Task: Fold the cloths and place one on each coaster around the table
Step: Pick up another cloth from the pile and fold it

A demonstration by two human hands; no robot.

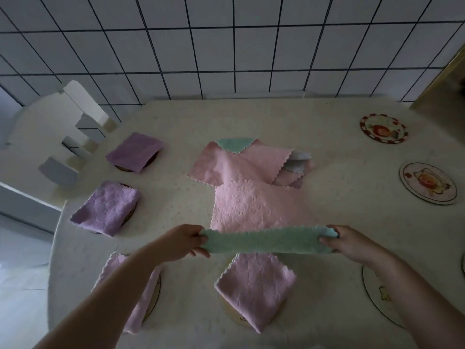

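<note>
A home dining corner: tiled wall (226,46) beyond the hands, clothed table (176,122) under them, white chair (83,117) off left.

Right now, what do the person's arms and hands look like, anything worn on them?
Both forearms are bare as far as the frame shows: no sleeves, gloves or watch in view. The left hand and right hand show no rings or markings that I can make out, though the light is dim.

No legible text, label, brand or number anywhere in view; the coasters (383,128) on the desk (327,137) carry only cartoon pictures, any lettering too blurred to read.
</note>
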